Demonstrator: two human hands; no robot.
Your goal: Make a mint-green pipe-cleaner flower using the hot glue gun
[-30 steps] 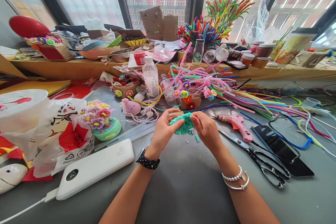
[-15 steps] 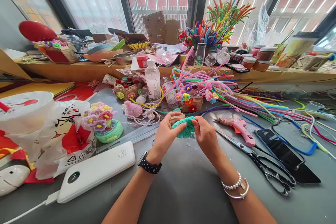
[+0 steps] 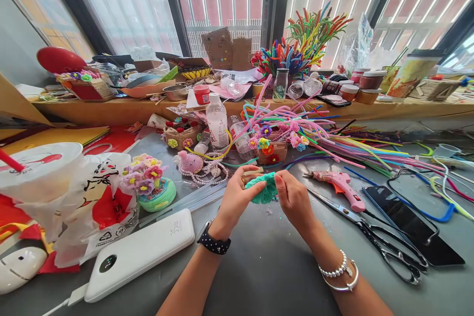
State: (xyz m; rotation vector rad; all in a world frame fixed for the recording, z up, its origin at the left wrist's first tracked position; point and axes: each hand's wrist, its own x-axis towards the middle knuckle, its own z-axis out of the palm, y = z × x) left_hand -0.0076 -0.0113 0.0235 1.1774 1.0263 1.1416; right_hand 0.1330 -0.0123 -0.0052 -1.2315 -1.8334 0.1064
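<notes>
Above the grey table [image 3: 266,276] I hold a turquoise, fuzzy, ridged round piece [image 3: 265,191], which looks like chenille stems wound together. My left hand [image 3: 234,196] is closed round its left side, thumb lying across the front. At its right edge my right hand [image 3: 296,198] is closed in a pinch, the curled fingers partly hiding that edge. Small crumbs lie on the table below. A pink hot glue gun [image 3: 338,187] and black-handled scissors [image 3: 374,237] rest to the right of my right hand.
On the left are a white power bank [image 3: 140,254], a flower pot ornament [image 3: 157,192] and a plastic bag [image 3: 99,202]. A phone [image 3: 414,227] lies far right. Behind my hands stand a bottle [image 3: 217,123], a pearl string [image 3: 202,173] and many pipe cleaners [image 3: 351,145].
The view has tilted slightly, so everything sits a little lower. Both hands keep hold of the turquoise piece; my right hand has shifted slightly to the right along its edge.
</notes>
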